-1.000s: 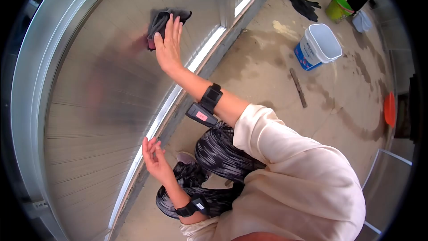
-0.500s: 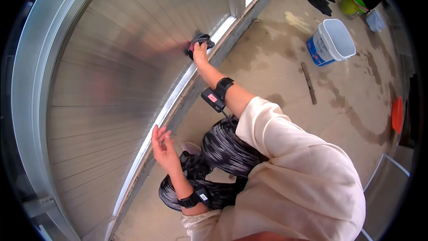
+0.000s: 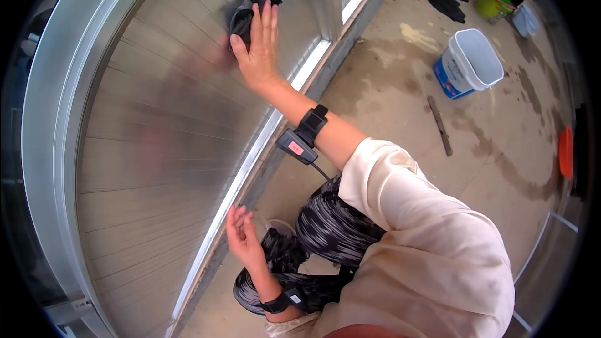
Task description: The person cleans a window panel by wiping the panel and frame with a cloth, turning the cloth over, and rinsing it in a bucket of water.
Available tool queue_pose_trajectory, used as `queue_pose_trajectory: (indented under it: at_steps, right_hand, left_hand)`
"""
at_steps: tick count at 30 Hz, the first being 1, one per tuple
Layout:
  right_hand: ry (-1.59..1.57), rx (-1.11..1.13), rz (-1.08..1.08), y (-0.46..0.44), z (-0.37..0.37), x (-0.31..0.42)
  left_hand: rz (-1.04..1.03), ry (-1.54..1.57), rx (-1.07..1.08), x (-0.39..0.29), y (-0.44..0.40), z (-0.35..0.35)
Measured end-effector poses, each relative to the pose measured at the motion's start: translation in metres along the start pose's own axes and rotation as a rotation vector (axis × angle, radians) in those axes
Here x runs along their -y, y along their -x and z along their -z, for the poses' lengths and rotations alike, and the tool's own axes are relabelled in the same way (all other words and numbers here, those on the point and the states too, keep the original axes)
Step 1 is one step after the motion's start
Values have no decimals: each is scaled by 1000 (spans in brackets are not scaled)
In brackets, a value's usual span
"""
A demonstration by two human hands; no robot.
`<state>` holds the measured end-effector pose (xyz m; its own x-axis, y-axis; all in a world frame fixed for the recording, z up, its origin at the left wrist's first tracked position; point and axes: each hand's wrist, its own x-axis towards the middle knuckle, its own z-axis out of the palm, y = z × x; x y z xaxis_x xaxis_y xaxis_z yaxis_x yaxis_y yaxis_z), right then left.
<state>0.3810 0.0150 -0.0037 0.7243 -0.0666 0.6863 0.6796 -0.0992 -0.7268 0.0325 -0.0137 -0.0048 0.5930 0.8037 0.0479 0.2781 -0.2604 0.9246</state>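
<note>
Pale panelling [image 3: 144,194] filled the frame's left; at upper centre the right hand [image 3: 260,66] lay flat, unclenched, over a cloth [image 3: 243,17], probably light, limp, best held mid-fold. The left hand [image 3: 246,243] was empty, loosely curled.

The cloth [image 3: 243,17] is showing dark grey with black edging. The shirt [image 3: 438,231] is displaying plain cream; the trousers [image 3: 335,222] are carrying pale streaks on black. The square bucket [image 3: 452,72] is presenting white walls with a blue printed label. The round bucket [image 3: 491,3] is showing lime green. The wrist straps [image 3: 311,124] are appearing black, one device [image 3: 297,146] bearing a pink sticker.
</note>
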Motion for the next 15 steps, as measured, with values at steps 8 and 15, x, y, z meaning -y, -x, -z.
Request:
queue_pose_trajectory:
  at_steps: [8,15]
  right_hand:
    - [-78,150,-835,112,0,-135]
    - [-304,119,-795,2,17,-59]
  left_hand:
    - [16,-53,31,3,-1,-4]
    - [15,-42,23,15,-6,-2]
